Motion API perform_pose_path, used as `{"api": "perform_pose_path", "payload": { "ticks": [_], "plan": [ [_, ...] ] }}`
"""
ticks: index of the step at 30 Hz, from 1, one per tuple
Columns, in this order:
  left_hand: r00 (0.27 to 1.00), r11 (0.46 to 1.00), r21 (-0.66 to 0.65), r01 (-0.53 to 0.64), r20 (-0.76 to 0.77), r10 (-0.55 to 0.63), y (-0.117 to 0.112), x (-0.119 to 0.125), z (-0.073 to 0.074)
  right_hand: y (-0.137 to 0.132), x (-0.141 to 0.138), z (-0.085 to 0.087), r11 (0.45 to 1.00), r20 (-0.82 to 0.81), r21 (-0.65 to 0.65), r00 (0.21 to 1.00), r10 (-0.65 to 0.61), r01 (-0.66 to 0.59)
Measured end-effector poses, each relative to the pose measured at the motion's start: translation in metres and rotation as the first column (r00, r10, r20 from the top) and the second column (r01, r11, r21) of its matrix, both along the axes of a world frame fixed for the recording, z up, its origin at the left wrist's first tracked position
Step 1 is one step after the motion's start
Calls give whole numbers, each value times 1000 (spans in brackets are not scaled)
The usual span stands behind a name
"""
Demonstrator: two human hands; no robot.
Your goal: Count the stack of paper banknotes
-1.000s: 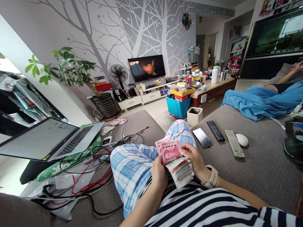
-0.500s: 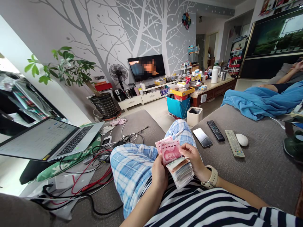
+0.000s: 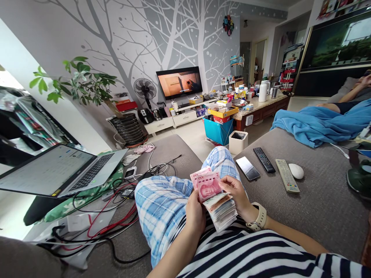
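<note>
Pink banknotes (image 3: 211, 187), a couple of them fanned out, sit up top of a thick wad of notes (image 3: 222, 214), all held over the lap between both hands. Left hand (image 3: 194, 210) comes up from below with its back mostly toward the camera, thumb on the left edge of the pink ones, fingers gripping the money from that side. Right hand (image 3: 236, 190) angles in from the lower right, wrist bent, fingers curled and pinching the right edge of the top pink note. Pale watch (image 3: 259, 217) on that wrist.

Elbow room's mostly on the right: grey sofa (image 3: 313, 216) fabric spreads past that forearm, with a phone (image 3: 248, 168), black remote (image 3: 264, 160), beige remote (image 3: 287, 176) and white mouse (image 3: 296, 171) further out. Left side's tighter, cables (image 3: 127, 221) tangled right beside the plaid pants (image 3: 162, 200), then a laptop (image 3: 92, 172). Past the knees, the sofa edge drops to the floor (image 3: 193, 141).
</note>
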State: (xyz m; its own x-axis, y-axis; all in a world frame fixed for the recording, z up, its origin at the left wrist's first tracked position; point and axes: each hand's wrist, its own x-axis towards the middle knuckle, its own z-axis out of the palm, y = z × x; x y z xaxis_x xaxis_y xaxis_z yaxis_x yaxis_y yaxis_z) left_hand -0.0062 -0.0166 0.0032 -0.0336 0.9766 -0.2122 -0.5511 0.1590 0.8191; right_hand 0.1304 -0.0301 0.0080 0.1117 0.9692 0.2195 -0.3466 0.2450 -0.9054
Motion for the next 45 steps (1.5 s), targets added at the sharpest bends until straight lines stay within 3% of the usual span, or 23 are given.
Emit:
{"api": "perform_pose_path", "payload": {
  "ticks": [22,35,45],
  "plan": [
    [1000,1000,11,9,26,-9,0,1,5,-2,-1,8,1000,21,-2,1000,-14,14],
    [999,999,16,-37,-8,38,1,0,4,-2,0,7,1000,36,15,999,-19,19],
    [1000,1000,25,-7,16,6,2,0,1,0,0,3,1000,39,1,999,-8,8]
  ]
}}
